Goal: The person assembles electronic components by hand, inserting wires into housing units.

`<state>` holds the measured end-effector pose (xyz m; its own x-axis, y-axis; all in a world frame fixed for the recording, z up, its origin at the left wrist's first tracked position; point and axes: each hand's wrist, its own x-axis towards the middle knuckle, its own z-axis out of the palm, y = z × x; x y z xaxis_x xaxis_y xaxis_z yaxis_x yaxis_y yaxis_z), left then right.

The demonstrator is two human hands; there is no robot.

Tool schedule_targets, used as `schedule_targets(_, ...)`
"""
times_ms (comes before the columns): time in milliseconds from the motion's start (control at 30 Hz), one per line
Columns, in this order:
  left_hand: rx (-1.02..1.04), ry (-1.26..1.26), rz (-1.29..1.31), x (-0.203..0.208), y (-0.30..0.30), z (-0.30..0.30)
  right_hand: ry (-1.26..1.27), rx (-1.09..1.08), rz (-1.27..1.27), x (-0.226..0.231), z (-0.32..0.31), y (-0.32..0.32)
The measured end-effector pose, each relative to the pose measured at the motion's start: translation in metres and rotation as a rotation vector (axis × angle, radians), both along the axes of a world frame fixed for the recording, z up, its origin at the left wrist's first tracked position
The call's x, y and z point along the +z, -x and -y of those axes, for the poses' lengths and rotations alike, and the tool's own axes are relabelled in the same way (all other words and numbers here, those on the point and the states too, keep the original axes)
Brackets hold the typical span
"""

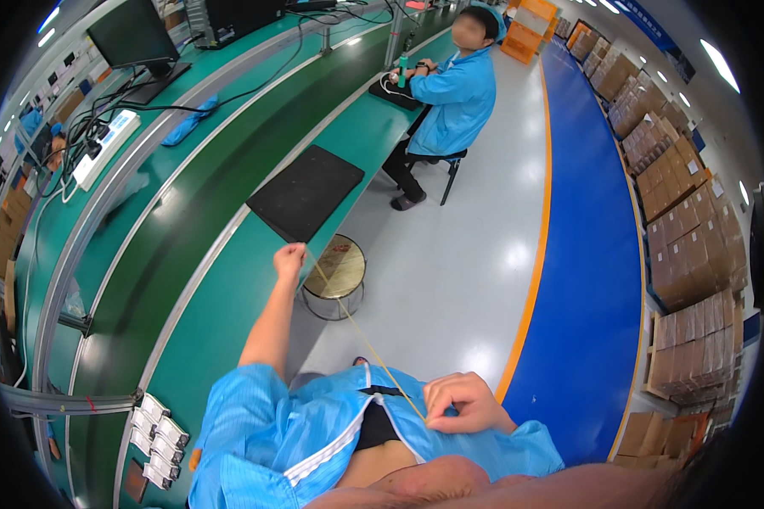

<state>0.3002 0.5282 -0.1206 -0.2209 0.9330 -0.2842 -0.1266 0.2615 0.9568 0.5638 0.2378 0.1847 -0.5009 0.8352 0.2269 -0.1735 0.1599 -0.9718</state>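
Your left hand (289,259) pinches a thin yellow strand (365,337) beside the near corner of the black mat (307,193); your right hand (463,405) grips it well apart from the mat (this spread presumably keeps the strand taut).

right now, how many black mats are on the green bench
2: one black mat just beyond the left hand, a second mat in front of the seated co-worker; more could be hidden.
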Motion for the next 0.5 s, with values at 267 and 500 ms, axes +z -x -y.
schedule_targets(267,-0.031,-0.1,-0.293,0.024,-0.146,-0.107,-0.265,-0.288,-0.033,0.013,0.022,-0.058)
schedule_targets(500,-0.002,-0.031,-0.318,-0.019,-0.187,-0.196,-0.274,-0.523,0.169,0.011,-0.027,-0.075)
